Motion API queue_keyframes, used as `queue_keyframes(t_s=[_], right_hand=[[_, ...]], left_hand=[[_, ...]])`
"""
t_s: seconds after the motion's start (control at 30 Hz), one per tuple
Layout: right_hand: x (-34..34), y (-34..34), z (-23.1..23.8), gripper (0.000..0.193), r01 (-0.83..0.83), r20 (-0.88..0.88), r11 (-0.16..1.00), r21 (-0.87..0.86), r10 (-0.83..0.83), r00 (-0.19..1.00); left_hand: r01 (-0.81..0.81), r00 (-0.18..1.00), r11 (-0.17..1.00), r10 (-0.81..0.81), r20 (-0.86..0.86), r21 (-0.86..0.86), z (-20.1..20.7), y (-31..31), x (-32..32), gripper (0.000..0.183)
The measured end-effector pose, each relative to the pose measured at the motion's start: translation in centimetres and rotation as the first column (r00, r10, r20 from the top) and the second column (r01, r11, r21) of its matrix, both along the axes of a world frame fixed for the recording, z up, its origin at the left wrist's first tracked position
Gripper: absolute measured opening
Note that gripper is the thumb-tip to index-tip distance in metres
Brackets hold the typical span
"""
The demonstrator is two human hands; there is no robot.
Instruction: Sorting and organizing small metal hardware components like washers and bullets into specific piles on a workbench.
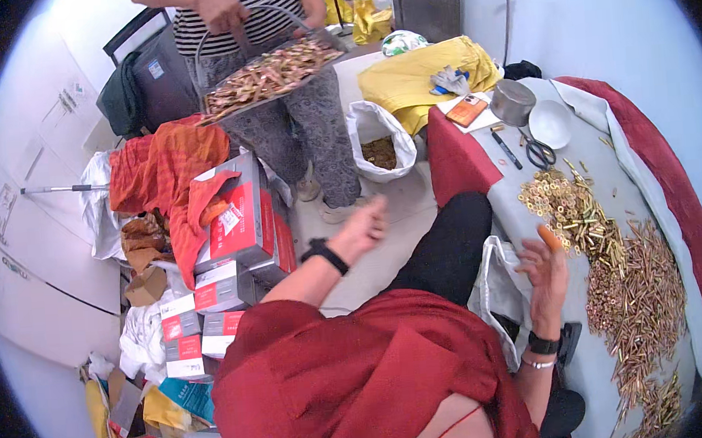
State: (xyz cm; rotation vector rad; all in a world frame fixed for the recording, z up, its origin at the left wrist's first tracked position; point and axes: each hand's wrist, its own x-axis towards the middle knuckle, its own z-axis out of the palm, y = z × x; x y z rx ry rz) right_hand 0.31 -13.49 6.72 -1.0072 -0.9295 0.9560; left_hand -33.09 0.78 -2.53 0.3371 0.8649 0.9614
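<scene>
My left hand [365, 222] hovers over the floor between my knee and the stacked boxes, fingers curled in; whatever they might hold is hidden. My right hand [543, 271] is raised beside the table edge, its fingers apart and holding nothing, with an orange cover on one finger. Nearest to it on the table lie a heap of brass-coloured rings [547, 204] and a large pile of slim metal pins [637, 288]. Across from me, a person in a striped top [260, 18] carries a shallow handled basket [205, 52] heaped with small coppery metal pieces [268, 77].
On the table [520, 199] are scissors [540, 154], a marker [506, 150], a phone [467, 111], a metal pot [512, 102] and a white bowl [550, 124]. A white sack [368, 120] stands on the floor ahead. Boxes [241, 218] are stacked at left; another white bag [498, 282] is beside my leg.
</scene>
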Motion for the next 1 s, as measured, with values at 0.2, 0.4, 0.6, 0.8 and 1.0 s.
queue_keyframes(t_s=[0.2, 0.4, 0.6, 0.8, 1.0], right_hand=[[-6.6, 6.7, 4.6, 0.068, -0.504, -0.092, 0.862, 0.061, 0.507, 0.857], [-11.5, 13.9, 6.6, 0.078, -0.682, -0.616, 0.714, 0.159, 0.612, 0.496], [-6.6, 11.9, 5.0, 0.073, -0.62, -0.612, 0.754, 0.217, 0.6, 0.515], [2.7, 5.3, -1.1, 0.047, -0.015, -0.592, 0.988, 0.151, 0.103, 0.799], [14.4, -7.7, -5.5, 0.068, 0.718, -0.445, 0.669, -0.19, -0.711, 0.545]], left_hand=[[-0.621, 0.543, 0.415, 0.84, -0.017, 0.665, 14.3, -1.6, -11.7, 0.027], [-0.294, 0.454, 0.13, 0.891, 0.018, 0.947, 26.9, -1.8, -11.0, 0.021], [-0.182, 0.734, 0.242, 0.678, -0.032, 0.953, 25.8, -0.8, -2.1, 0.013], [0.066, 0.97, 0.715, 0.117, -0.213, 0.696, 17.1, -4.6, 6.9, 0.014], [0.587, 0.802, 0.704, -0.438, -0.406, 0.4, 9.8, -7.5, 13.6, 0.015]])
